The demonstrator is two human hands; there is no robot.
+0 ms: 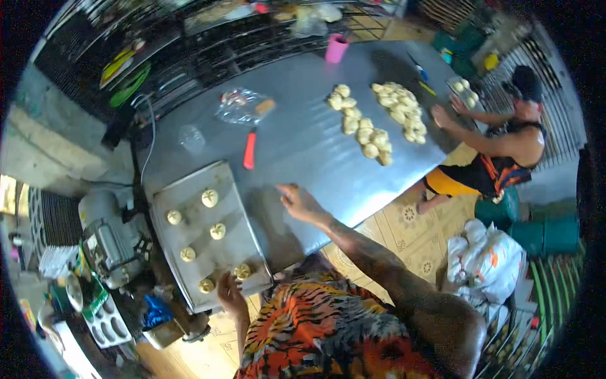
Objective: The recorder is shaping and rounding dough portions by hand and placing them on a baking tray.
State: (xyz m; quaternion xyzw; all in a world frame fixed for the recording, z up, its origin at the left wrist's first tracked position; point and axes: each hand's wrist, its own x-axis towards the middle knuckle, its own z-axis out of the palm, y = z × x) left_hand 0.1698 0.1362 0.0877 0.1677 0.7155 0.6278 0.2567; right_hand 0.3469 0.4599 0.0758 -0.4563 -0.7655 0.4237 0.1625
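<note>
Six dough balls (218,231) on baking tray (189,189); left hand (228,292) beside.

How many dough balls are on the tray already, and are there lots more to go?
Six round pale dough balls sit on the grey metal baking tray, so that part looks done. The left hand rests at the tray's near edge by one ball; the right hand lies open on the shiny metal table, holding nothing. Much is left: two big heaps of shaped dough pieces wait farther along the table, beside another person's hands.
</note>
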